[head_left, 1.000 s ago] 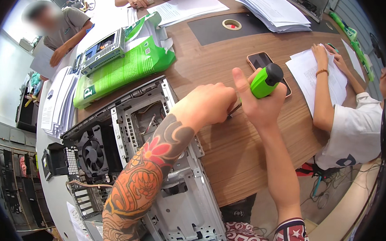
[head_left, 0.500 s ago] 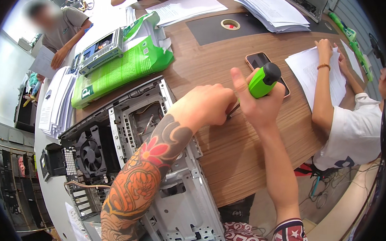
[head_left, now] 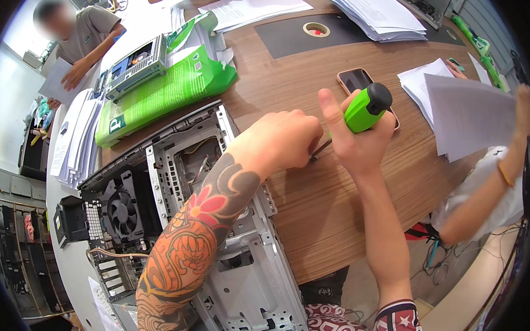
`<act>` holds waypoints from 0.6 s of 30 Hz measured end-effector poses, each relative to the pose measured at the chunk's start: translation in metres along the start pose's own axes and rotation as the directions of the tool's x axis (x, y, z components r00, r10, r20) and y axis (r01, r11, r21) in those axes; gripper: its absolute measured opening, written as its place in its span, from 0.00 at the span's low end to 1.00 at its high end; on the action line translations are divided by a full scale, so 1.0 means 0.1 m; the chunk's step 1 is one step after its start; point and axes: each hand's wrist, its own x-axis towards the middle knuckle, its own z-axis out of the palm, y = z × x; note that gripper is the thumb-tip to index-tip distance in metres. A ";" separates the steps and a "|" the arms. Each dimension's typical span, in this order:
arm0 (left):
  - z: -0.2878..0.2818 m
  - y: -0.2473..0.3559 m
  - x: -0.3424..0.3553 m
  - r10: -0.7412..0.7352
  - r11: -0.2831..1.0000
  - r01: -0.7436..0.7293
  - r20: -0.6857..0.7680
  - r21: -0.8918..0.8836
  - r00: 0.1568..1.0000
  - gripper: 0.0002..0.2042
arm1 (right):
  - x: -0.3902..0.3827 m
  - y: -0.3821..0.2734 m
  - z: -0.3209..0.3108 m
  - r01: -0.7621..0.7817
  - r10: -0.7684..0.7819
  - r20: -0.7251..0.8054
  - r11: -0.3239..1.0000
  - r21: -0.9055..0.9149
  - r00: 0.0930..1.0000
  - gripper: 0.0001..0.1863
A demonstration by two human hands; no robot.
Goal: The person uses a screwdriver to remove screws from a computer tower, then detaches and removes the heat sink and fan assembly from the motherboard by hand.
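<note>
My right hand [head_left: 362,140] is wrapped round the green and black handle of a screwdriver [head_left: 363,114], its thumb raised alongside. The thin dark shaft slopes down toward my left hand [head_left: 287,140], whose fingers are curled closed close to the tip. Whatever those fingers pinch is hidden behind the knuckles. Both hands are over the wooden tabletop. Under my tattooed left forearm lies an opened computer case [head_left: 250,284], with a black fan [head_left: 122,209] and cables showing inside.
Beyond the case lies a green plastic package [head_left: 166,100] with a metal drive unit [head_left: 138,69] on it. A phone [head_left: 356,80] rests behind my right hand. A tape roll [head_left: 316,30] and paper stacks [head_left: 375,15] are farther back. Co-workers handle papers at left, far side and right.
The co-worker at right has lifted a sheet of paper off the stack, and their arm has swung toward the right edge. My hands and the screwdriver are almost where they were.
</note>
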 end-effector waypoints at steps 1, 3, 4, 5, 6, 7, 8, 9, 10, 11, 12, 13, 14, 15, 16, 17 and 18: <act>0.00 0.00 0.00 0.001 1.000 -0.001 -0.007 -0.007 1.000 0.10 | 0.00 0.00 0.00 0.007 -0.007 -0.005 1.000 -0.006 1.000 0.20; 0.00 -0.01 0.00 -0.005 1.000 0.004 -0.007 -0.013 1.000 0.10 | 0.01 -0.01 -0.01 0.019 -0.019 0.000 0.999 -0.028 1.000 0.20; 0.00 -0.01 0.00 -0.009 1.000 0.009 -0.002 -0.007 1.000 0.09 | 0.01 -0.01 -0.01 0.022 -0.022 -0.002 0.999 -0.033 1.000 0.20; 0.00 -0.01 0.01 -0.013 1.000 0.013 0.003 0.000 1.000 0.09 | 0.01 -0.01 -0.01 0.025 -0.025 -0.003 0.999 -0.038 1.000 0.20; 0.00 0.00 0.01 -0.016 1.000 0.016 0.009 0.005 1.000 0.09 | 0.01 -0.01 -0.02 0.028 -0.028 -0.005 0.999 -0.044 1.000 0.20; -0.01 0.00 0.01 -0.016 1.000 0.016 0.008 0.003 1.000 0.10 | 0.02 -0.01 -0.02 0.025 -0.025 -0.004 0.999 -0.047 1.000 0.20; -0.01 -0.01 0.01 -0.016 1.000 0.016 0.008 -0.001 1.000 0.10 | 0.02 -0.01 -0.03 0.022 -0.022 -0.004 0.998 -0.051 1.000 0.20; -0.01 -0.01 0.01 -0.015 1.000 0.015 0.007 -0.005 1.000 0.10 | 0.02 -0.01 -0.03 0.019 -0.019 -0.003 0.998 -0.054 1.000 0.20; -0.01 -0.01 0.01 -0.015 1.000 0.015 0.011 0.000 1.000 0.10 | 0.02 -0.01 -0.04 0.013 -0.013 -0.004 0.999 -0.051 1.000 0.20; -0.01 -0.01 0.00 -0.015 1.000 0.015 0.015 0.004 1.000 0.10 | 0.02 -0.02 -0.04 0.007 -0.007 -0.004 0.999 -0.048 1.000 0.20; -0.01 -0.01 0.00 -0.015 1.000 0.015 0.019 0.008 1.000 0.10 | 0.02 -0.02 -0.05 -0.005 0.005 -0.002 0.999 -0.050 1.000 0.20; -0.01 -0.01 0.01 -0.017 1.000 0.017 0.017 0.008 1.000 0.10 | 0.02 -0.01 -0.05 0.003 -0.003 -0.001 0.999 -0.044 1.000 0.20; -0.01 -0.01 0.01 -0.020 1.000 0.019 0.013 0.009 1.000 0.10 | 0.02 -0.01 -0.05 0.007 -0.007 0.001 0.999 -0.042 1.000 0.20; 0.00 -0.01 0.01 -0.023 1.000 0.023 0.012 0.010 1.000 0.10 | 0.01 -0.01 -0.05 0.011 -0.011 0.002 0.999 -0.039 1.000 0.20; 0.00 -0.01 0.01 -0.019 1.000 0.019 0.007 0.010 1.000 0.10 | 0.02 -0.01 -0.05 0.015 -0.015 0.001 0.999 -0.038 1.000 0.20; 0.00 -0.02 0.01 -0.016 1.000 0.016 0.005 0.010 1.000 0.10 | 0.01 0.00 -0.05 0.020 -0.020 -0.001 0.999 -0.037 1.000 0.20; 0.01 -0.02 0.01 -0.014 1.000 0.014 0.008 0.007 1.000 0.10 | 0.02 0.00 -0.05 0.032 -0.033 -0.002 0.999 -0.035 0.999 0.20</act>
